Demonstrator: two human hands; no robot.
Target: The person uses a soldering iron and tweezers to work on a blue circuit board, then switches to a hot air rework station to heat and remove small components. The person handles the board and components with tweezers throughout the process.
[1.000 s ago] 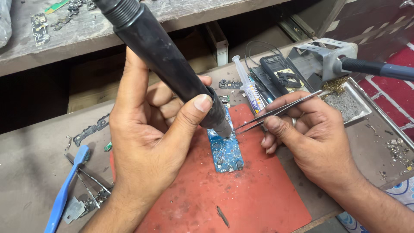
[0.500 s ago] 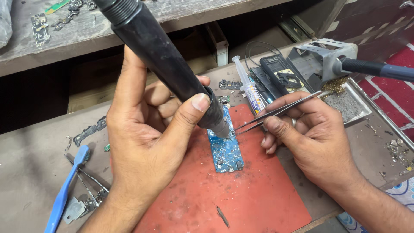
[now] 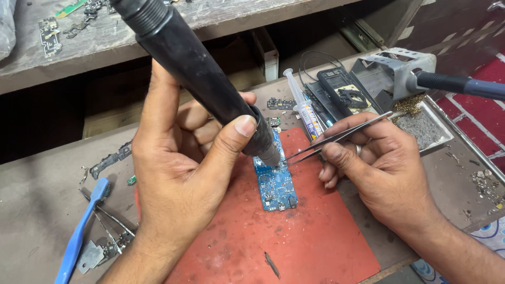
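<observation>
The left hand (image 3: pixel 179 173) is wrapped around a black hot-air nozzle handle (image 3: pixel 194 68), whose tip hides the top of the blue circuit board (image 3: pixel 275 184) on the red mat (image 3: pixel 315 236). The right hand (image 3: pixel 379 168), at three o'clock, pinches steel tweezers (image 3: pixel 336 138), points just beside the nozzle tip. A syringe (image 3: pixel 302 102) lies at twelve o'clock, a blue brush (image 3: pixel 79 231) at nine. The mat's near edge is cut off.
</observation>
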